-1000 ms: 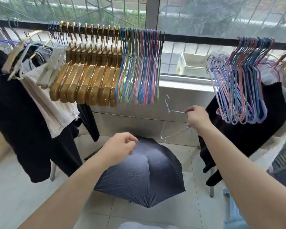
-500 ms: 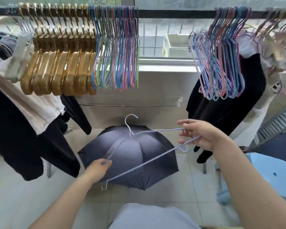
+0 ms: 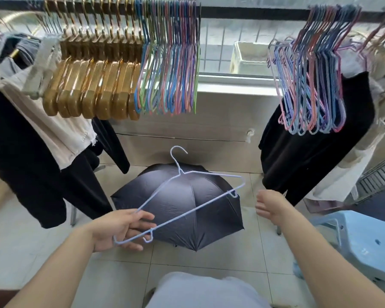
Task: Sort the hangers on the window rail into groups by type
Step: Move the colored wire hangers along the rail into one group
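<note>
Pale blue wire hanger [image 3: 188, 196]: gripped at one end by left hand [image 3: 122, 227] above open dark umbrella [image 3: 182, 210], below window rail [image 3: 242, 12]; right hand [image 3: 272, 206] apparently loose, fingers uncurled, holding nothing.

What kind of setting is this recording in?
Probably a home laundry balcony: a window rail crowded with hangers and drying clothes, an open umbrella on the tiled floor, and a barred window behind.

The person is showing two bare forearms, wearing no sleeves, watch or rings on the left hand [image 3: 120, 227] or right hand [image 3: 272, 206], and wearing a pale grey-blue garment [image 3: 200, 290].
</note>
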Available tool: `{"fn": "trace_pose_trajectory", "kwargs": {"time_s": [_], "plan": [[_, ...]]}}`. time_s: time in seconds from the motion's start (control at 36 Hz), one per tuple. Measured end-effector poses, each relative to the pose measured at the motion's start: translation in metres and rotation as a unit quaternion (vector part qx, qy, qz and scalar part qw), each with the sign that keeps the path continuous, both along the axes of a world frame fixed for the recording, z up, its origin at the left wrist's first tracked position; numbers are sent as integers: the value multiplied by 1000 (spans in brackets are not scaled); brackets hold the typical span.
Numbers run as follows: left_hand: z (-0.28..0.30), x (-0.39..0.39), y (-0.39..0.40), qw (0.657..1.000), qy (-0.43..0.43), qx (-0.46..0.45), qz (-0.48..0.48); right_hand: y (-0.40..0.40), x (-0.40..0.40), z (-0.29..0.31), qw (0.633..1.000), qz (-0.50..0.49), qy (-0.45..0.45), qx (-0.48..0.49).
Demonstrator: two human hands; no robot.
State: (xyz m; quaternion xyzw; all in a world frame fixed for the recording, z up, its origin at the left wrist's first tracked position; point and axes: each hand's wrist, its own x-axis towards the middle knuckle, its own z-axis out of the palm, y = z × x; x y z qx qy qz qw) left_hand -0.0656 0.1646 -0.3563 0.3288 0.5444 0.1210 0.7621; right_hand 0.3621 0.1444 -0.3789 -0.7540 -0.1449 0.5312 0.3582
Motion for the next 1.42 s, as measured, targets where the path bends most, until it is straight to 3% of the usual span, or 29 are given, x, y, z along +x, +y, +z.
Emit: {"fn": "trace_pose_trajectory", "kwargs": {"time_s": [0.14, 0.22, 0.31, 0.42, 0.47, 0.53, 0.69, 0.83, 0.92, 1.06, 1.22, 1.42], "plan": [[-22, 44, -12, 997, 53, 9, 57, -10, -49, -11, 992, 115, 12, -50], [-28, 81, -25, 992, 93, 35, 81, -16, -82, -10, 966, 251, -21, -55], [-24, 119, -35, 984, 132, 89, 82, -20, -112, -3, 948, 317, 11, -42], [-11, 155, -37, 969, 156, 188, 32, -17, -142, 7, 936, 315, 157, 8], [-4, 169, -37, 957, 170, 233, 21, -13, -151, 12, 936, 245, 253, 23], [5, 178, -39, 952, 153, 264, 4, -6, -151, 17, 949, 170, 260, 50], [34, 186, -43, 957, 9, 260, -126, 9, -125, 29, 977, 163, 82, 105], [40, 191, -42, 951, 26, 268, -149, 25, -91, 60, 978, 128, -48, 156], [47, 184, -28, 941, 68, 310, -118, 34, -66, 96, 967, 111, -111, 199], [72, 167, 11, 945, 86, 314, 13, 62, -16, 157, 916, 99, -289, 258], [104, 158, 33, 933, 95, 334, 91, 100, 24, 213, 888, 69, -366, 270], [120, 164, 36, 930, 84, 345, 94, 127, 39, 233, 911, 78, -354, 197]]}}
